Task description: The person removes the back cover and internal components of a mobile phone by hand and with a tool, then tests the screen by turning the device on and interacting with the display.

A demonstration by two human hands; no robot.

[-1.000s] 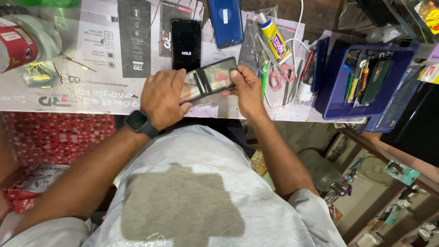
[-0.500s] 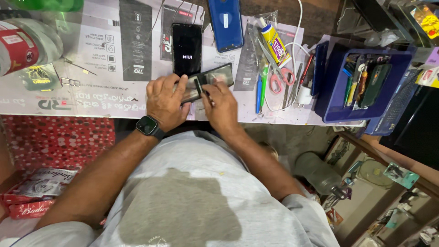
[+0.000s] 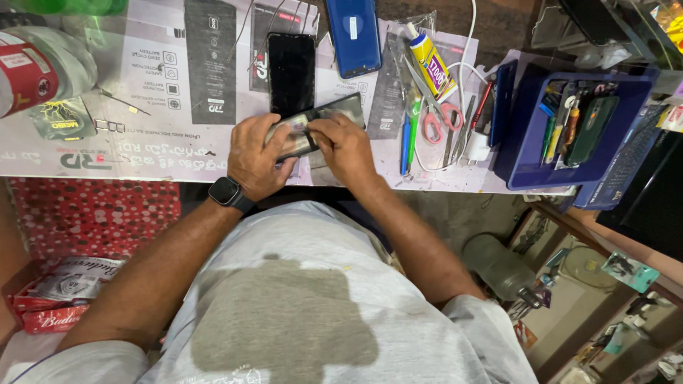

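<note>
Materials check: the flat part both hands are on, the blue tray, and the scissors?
Flat phone part under the left hand and right hand: looks like glossy glass or plastic over metal, going by mottled reflections; uncertain. Blue tray: matte moulded plastic, uniform colour, rounded rim. Scissors: shiny metal blades, pink plastic handle loops.

A black phone screen [image 3: 291, 72] (dark) lies beside a blue phone [image 3: 353, 35] and a yellow-labelled glue tube [image 3: 431, 65].

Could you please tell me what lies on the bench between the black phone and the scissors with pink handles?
In the head view, between the black phone and the scissors lie a blue phone, a dark flat packet and green and blue pens.
</note>
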